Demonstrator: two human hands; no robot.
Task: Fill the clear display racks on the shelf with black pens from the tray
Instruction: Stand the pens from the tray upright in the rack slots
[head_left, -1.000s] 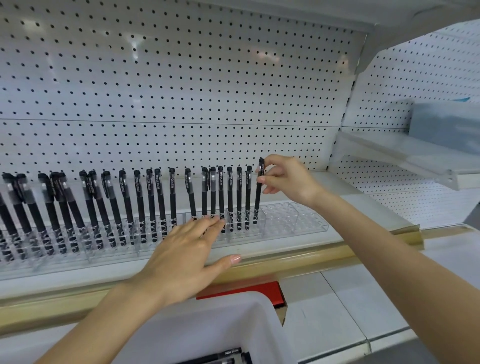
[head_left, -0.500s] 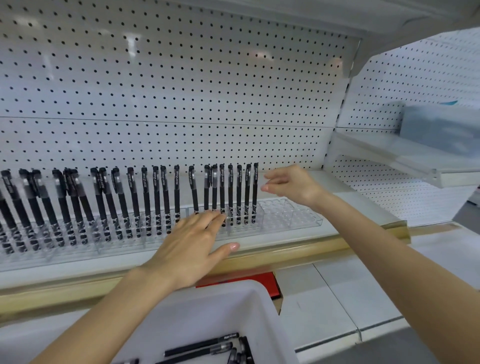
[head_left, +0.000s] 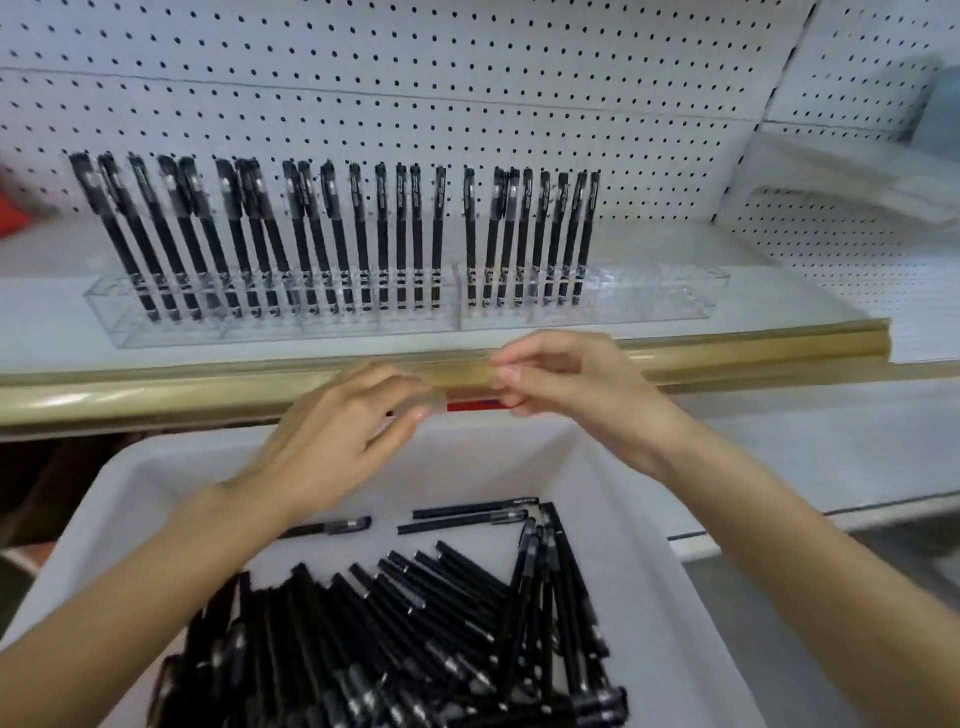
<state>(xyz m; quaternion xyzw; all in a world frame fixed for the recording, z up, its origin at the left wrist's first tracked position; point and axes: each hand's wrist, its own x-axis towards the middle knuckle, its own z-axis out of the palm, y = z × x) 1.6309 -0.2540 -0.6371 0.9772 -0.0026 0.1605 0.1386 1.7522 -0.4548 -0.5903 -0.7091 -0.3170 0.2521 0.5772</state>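
Item: long clear acrylic display racks (head_left: 649, 299) on the white shelf (head_left: 47, 306), set against a white perforated backboard (head_left: 467, 78); upright black capped pens (head_left: 400, 234) fill the slots from the left end through most of the run, with one gap near the middle, and the right-hand stretch of slots stands vacant. Item: shallow white plastic tray (head_left: 649, 545) below the shelf's gold-coloured front rail (head_left: 753, 345), holding a loose heap of black pens (head_left: 415, 623) lying flat, most with long axes running diagonally from near-left to far-right, plus three strays (head_left: 467, 517) lying crosswise near the far wall. Left hand (head_left: 337, 441): above the tray's far half, fingers loosely curled, holding nothing visible. Right hand (head_left: 582, 395): just beside it, over the far rim, fingertips drawn lightly together, apparently empty, though blur makes this uncertain. Judgement: the stock lies directly below and toward the person from both hands; the crosswise strays sit closest, the single one nearest the left hand.
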